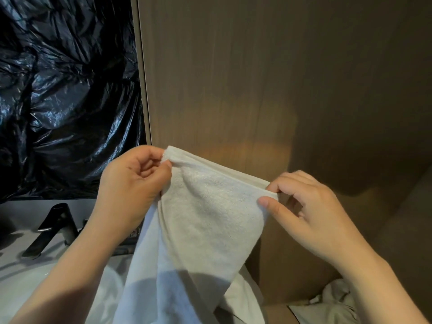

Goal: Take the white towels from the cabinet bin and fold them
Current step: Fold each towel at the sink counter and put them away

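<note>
- Head view: a person holds a white towel point(210, 218) up in the air in front of a brown wooden cabinet panel point(257, 78); the towel's top edge runs from one hand to the other, sloping down toward the right
- The left grip point(133, 183), a bare hand, pinches the upper left corner of the towel between thumb and curled fingers; the hem is rolled over at that corner
- The right grip point(311, 213), also a bare hand, pinches the upper right corner; its thumb point(265, 202) lies on the near face of the cloth and its bent fingers sit behind the edge
- The towel hangs down from both corners in a long fold between the forearms; its lower part runs out of the bottom of the frame
- More white cloth point(334, 298) lies crumpled at the lower right, below the right forearm and just beyond a brown box wall point(280, 265); whether that wall is the bin's I cannot tell
- To the left, crinkled black plastic sheeting point(58, 90) covers the wall; below it a black tap point(58, 225) stands on a pale desk, beside a white basin point(28, 284)
- The left forearm passes over the basin; the tap stands well apart from the towel
</note>
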{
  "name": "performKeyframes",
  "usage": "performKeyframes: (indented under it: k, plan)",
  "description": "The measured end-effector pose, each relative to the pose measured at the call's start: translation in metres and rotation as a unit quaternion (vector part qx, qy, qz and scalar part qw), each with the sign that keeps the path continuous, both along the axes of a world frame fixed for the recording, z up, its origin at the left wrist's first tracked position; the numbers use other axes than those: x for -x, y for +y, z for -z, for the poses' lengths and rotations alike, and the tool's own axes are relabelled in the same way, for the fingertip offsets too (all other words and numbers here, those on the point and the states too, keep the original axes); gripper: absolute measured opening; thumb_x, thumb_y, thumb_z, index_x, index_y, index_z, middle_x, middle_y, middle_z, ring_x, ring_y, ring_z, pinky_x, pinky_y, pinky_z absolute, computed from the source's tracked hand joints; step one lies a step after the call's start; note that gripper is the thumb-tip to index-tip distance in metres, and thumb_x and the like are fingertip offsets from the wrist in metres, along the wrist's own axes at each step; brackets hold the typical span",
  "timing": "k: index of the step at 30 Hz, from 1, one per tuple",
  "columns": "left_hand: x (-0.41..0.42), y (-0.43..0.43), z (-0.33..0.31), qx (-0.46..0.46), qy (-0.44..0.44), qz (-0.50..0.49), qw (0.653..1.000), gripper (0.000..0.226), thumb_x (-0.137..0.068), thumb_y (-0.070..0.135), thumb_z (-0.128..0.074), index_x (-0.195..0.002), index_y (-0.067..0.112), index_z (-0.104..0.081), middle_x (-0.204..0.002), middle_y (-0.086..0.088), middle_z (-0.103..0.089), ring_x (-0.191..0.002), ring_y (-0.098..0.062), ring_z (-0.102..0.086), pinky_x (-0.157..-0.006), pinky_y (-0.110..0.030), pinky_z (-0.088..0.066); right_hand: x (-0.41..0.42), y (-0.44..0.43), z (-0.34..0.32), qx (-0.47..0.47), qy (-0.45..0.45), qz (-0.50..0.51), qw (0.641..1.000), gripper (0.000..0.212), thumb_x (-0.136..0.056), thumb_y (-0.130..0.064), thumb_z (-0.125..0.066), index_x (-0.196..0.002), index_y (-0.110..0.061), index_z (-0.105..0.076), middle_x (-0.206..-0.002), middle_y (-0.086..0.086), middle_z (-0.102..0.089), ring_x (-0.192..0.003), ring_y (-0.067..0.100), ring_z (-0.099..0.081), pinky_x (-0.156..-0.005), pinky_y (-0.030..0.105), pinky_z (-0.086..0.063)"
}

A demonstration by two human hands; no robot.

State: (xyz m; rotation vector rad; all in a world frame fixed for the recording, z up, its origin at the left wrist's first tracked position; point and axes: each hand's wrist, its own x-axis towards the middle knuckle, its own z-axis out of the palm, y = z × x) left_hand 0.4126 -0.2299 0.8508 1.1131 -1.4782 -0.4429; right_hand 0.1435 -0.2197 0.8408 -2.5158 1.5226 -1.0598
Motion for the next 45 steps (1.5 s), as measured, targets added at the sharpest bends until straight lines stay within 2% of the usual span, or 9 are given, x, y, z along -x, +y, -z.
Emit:
performKeyframes:
  k: [5,8,12,16,20,23,29,40,45]
  plan:
    - [-0.002,-0.005,-0.009,0.025,0.0,-0.011,1.0,0.013,-0.091,0.016,-0.057,-0.089,0.022,-0.068,-0.079,-0.022,-0.065,-0.071,-0.034,-0.058,-0.061,-0.025,-0.052,-0.013,-0.001,-0.015,0.067,-0.122,-0.025,0.99,0.02,-0.088,-0.048,-0.062,-0.078,-0.031,-0.062,-0.079,-0.017,-0.058,-0.081,0.011,-0.059,-0.061,0.013,-0.046]
    - [0.0,-0.011,-0.014,0.026,0.046,0.001,0.999,0.015,-0.094,0.013,-0.056,-0.09,0.021,-0.068,-0.064,-0.004,-0.063,-0.055,-0.018,-0.054,-0.052,-0.015,-0.046,-0.019,-0.004,-0.026,0.087,-0.174,-0.01,0.981,0.012,-0.082,-0.043,-0.066,-0.087,-0.032,-0.065,-0.084,-0.019,-0.059,-0.085,0.009,-0.06,-0.064,0.011,-0.048]
    - [0.006,-0.014,-0.02,0.027,0.089,0.01,0.996,0.016,-0.094,0.012,-0.056,-0.089,0.021,-0.068,-0.057,0.001,-0.058,-0.051,-0.008,-0.048,-0.05,-0.014,-0.042,-0.021,-0.009,-0.041,0.068,-0.223,0.011,0.972,0.034,-0.077,-0.043,-0.069,-0.109,-0.047,-0.057,-0.096,-0.029,-0.057,-0.099,-0.002,-0.056,-0.072,0.005,-0.047]
    - [0.009,-0.014,-0.024,0.035,0.078,0.011,0.996,0.013,-0.092,0.018,-0.058,-0.091,0.026,-0.069,-0.064,0.003,-0.065,-0.057,-0.007,-0.057,-0.056,-0.021,-0.051,-0.014,-0.011,-0.047,-0.001,-0.176,0.03,0.984,0.045,-0.076,-0.048,-0.067,-0.117,-0.052,-0.052,-0.109,-0.04,-0.052,-0.104,-0.015,-0.052,-0.08,0.005,-0.043]
    - [0.02,-0.008,-0.031,0.049,0.05,0.035,0.997,0.013,-0.091,0.016,-0.06,-0.094,0.022,-0.07,-0.079,-0.009,-0.07,-0.072,-0.024,-0.064,-0.066,-0.031,-0.053,-0.014,-0.005,-0.061,-0.026,-0.062,0.033,0.997,0.065,-0.066,-0.066,-0.062,-0.128,-0.045,-0.054,-0.103,-0.034,-0.059,-0.095,-0.014,-0.055,-0.07,0.005,-0.045]
    - [0.03,-0.003,-0.04,0.075,0.019,0.055,0.996,0.015,-0.091,0.012,-0.06,-0.094,0.022,-0.071,-0.083,-0.005,-0.07,-0.075,-0.025,-0.062,-0.067,-0.031,-0.051,-0.031,-0.002,-0.069,-0.025,-0.054,-0.014,0.998,0.062,-0.075,-0.063,-0.061,-0.13,-0.036,-0.058,-0.111,-0.025,-0.064,-0.101,-0.01,-0.058,-0.084,0.013,-0.052]
    - [0.03,0.003,-0.05,0.107,0.006,0.094,0.99,0.015,-0.09,0.013,-0.063,-0.098,0.019,-0.073,-0.089,0.003,-0.073,-0.082,-0.017,-0.069,-0.075,-0.037,-0.056,-0.054,0.001,-0.071,0.022,-0.107,-0.053,0.993,0.026,-0.093,-0.046,-0.058,-0.11,-0.03,-0.069,-0.095,-0.017,-0.068,-0.092,0.003,-0.062,-0.077,0.031,-0.053]
    - [0.022,0.018,-0.017,0.032,0.075,0.119,0.99,0.037,-0.076,0.019,-0.079,-0.104,0.023,-0.055,-0.094,0.003,-0.068,-0.077,-0.019,-0.069,-0.072,-0.03,-0.059,-0.063,-0.003,-0.062,0.006,-0.116,-0.058,0.992,0.022,-0.096,-0.042,-0.055,-0.083,-0.025,-0.06,-0.072,-0.008,-0.058,-0.07,0.014,-0.055,-0.057,0.026,-0.042]
    - [0.02,0.023,0.012,-0.015,0.016,0.107,0.994,0.012,-0.08,0.019,-0.075,-0.089,0.015,-0.069,-0.085,0.0,-0.07,-0.077,-0.019,-0.068,-0.073,-0.03,-0.058,-0.064,-0.004,-0.062,0.036,-0.114,-0.042,0.992,0.021,-0.096,-0.042,-0.053,-0.083,-0.027,-0.059,-0.071,-0.01,-0.057,-0.071,0.013,-0.055,-0.058,0.029,-0.044]
